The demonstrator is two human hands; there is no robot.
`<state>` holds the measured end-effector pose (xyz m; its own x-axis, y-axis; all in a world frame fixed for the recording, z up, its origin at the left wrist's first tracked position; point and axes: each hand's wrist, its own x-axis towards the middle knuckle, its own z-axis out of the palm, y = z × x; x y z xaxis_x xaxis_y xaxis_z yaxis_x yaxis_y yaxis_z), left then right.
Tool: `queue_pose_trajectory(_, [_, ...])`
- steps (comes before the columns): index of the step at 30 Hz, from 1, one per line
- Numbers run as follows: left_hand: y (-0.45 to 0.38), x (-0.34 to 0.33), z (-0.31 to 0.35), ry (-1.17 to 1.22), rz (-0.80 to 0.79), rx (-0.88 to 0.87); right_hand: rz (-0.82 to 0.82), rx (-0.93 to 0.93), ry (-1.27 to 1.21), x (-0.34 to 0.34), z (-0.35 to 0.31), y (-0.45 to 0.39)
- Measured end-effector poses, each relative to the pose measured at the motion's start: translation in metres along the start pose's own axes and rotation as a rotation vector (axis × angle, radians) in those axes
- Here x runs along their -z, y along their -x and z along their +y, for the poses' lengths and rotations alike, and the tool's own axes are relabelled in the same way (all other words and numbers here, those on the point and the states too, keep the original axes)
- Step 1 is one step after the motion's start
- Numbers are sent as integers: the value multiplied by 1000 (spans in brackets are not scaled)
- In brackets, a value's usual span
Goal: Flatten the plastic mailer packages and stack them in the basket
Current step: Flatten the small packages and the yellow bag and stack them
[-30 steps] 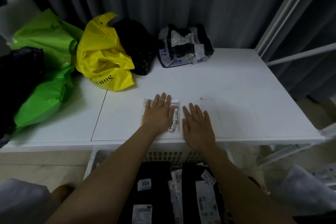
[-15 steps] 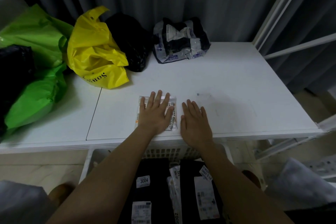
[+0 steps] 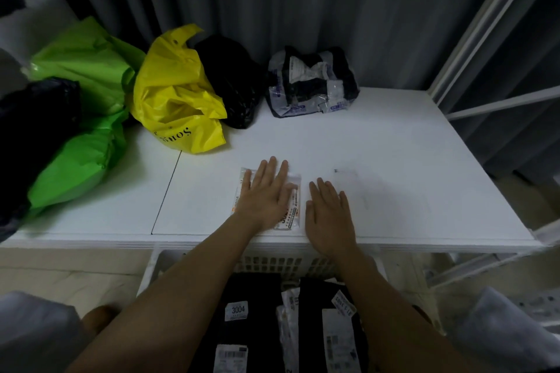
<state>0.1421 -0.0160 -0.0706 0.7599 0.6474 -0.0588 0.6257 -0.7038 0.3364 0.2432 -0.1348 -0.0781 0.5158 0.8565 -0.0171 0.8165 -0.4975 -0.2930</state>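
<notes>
Table (image 3: 394,160) carrying, well back from the front edge, green bags (image 3: 81,118), yellow bag (image 3: 175,100), black bag (image 3: 233,79) and clear taped parcel (image 3: 312,82), all puffy and waiting to be flattened. Basket (image 3: 291,263) sitting below the table's front edge, holding flat black mailers (image 3: 251,312) with white labels, lying side by side. Mailer (image 3: 291,209), small and pale, lying near the front edge under left hand (image 3: 266,200), pressing flat with straight fingers, right hand (image 3: 328,212) resting flat just beside it, gripping nothing; worth sweeping outward from the middle, pushing air toward the edges, before lifting it into the basket.
</notes>
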Motion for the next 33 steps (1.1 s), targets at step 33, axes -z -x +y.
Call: queue_pose_trajectory(33, [24,5,-31,-292,-52,167,-147,76,131,-22,-60,-31])
